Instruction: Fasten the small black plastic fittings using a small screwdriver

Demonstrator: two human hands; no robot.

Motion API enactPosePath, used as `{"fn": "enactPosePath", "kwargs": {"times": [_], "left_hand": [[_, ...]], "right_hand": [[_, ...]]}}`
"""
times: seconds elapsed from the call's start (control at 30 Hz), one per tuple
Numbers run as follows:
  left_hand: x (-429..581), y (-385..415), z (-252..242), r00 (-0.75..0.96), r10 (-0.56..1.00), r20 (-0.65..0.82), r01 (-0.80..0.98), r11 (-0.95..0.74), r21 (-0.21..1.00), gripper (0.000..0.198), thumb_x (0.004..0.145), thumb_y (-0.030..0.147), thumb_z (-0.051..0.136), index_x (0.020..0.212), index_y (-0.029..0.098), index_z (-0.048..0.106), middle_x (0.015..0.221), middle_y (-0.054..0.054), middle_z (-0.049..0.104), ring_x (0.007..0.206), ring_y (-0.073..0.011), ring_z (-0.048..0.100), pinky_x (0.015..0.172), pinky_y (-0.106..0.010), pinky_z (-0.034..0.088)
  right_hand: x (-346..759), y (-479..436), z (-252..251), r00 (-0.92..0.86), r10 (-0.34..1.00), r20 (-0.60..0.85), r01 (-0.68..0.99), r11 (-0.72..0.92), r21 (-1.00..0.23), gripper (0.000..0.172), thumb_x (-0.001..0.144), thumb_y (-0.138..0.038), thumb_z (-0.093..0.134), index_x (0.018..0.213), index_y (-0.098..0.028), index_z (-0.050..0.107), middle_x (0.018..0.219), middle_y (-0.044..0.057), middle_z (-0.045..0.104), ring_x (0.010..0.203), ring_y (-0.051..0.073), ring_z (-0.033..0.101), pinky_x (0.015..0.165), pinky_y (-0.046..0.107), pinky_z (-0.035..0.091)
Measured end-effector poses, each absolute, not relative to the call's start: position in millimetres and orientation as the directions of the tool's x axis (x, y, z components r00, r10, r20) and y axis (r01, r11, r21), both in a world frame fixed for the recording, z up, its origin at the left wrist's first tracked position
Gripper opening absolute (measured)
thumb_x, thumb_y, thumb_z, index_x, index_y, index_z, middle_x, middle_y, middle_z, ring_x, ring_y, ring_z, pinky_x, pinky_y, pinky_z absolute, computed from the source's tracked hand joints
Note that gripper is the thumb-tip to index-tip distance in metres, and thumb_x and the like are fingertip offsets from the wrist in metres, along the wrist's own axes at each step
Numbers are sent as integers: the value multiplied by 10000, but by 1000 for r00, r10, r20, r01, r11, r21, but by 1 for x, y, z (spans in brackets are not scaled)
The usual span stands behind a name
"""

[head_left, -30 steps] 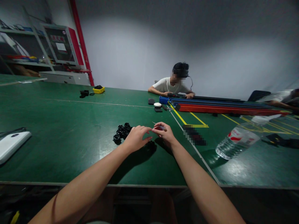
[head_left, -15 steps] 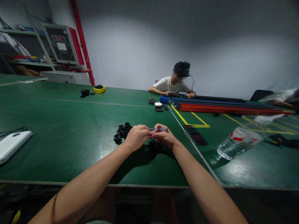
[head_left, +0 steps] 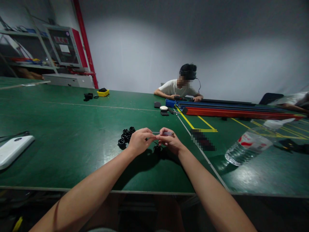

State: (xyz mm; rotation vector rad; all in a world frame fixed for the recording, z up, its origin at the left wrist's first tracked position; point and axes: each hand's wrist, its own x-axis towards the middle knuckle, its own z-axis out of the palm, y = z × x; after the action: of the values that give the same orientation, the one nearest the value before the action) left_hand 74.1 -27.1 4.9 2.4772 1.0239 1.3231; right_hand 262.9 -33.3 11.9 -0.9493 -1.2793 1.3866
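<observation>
My right hand (head_left: 169,140) is closed on a thin screwdriver-like tool (head_left: 167,133) with a clear handle, its shaft pointing left. My left hand (head_left: 140,141) meets it at the fingertips, its fingers pinched together; what they hold is too small to name. Both hands are above the green table (head_left: 79,145). Several black ring-shaped parts (head_left: 122,143) lie in a cluster just left of my left hand. Another black part (head_left: 157,149) sits beneath the hands, partly in shadow.
A clear water bottle (head_left: 248,146) and a blurred dark object (head_left: 202,140) are to the right. A white device (head_left: 15,151) lies at far left. Across the table, a person (head_left: 177,88) leans beside long red and blue rails (head_left: 229,112). A yellow tray (head_left: 103,93) stands farther back.
My left hand's fingers have shifted slightly, and the piece that showed between them at the fingertips is now hidden. My right hand is nearly unchanged.
</observation>
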Motion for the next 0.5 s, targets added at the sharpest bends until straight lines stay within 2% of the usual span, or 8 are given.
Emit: {"fn": "enactPosePath", "kwargs": {"times": [0.13, 0.27, 0.37, 0.5], "left_hand": [[75, -26, 5, 322, 681, 658, 428, -724, 541, 164, 891, 311, 658, 866, 228, 797, 865, -35, 723, 718, -140, 639, 665, -251, 469], [74, -20, 3, 221, 797, 562, 386, -601, 700, 150, 856, 287, 672, 835, 200, 792, 769, -26, 738, 662, -148, 625, 634, -254, 447], [72, -13, 2, 109, 874, 474, 376, -478, 794, 218, 830, 364, 681, 831, 175, 790, 676, -24, 715, 591, -153, 589, 577, -256, 418], [69, -7, 2, 18, 904, 427, 304, -412, 859, 286, 803, 422, 677, 846, 163, 792, 665, -27, 703, 578, -151, 574, 561, -256, 409]], "right_hand": [[261, -29, 10, -176, 982, 69, -167, 39, -985, 498, 558, -527, 881, 733, -201, 548, 636, -6, 688, 464, 140, 633, 354, 174, 198], [262, -25, 11, -108, 993, 42, -201, 20, -979, 604, 613, -776, 711, 756, -207, 564, 700, 47, 745, 448, 137, 611, 360, 195, 240], [264, -26, 14, -76, 996, 51, -218, 33, -975, 654, 671, -849, 583, 821, -214, 610, 646, 42, 727, 429, 131, 576, 366, 208, 244], [265, -29, 17, -93, 993, 69, -226, 46, -973, 715, 710, -895, 451, 892, -229, 637, 637, 31, 700, 435, 128, 543, 370, 224, 248]]}}
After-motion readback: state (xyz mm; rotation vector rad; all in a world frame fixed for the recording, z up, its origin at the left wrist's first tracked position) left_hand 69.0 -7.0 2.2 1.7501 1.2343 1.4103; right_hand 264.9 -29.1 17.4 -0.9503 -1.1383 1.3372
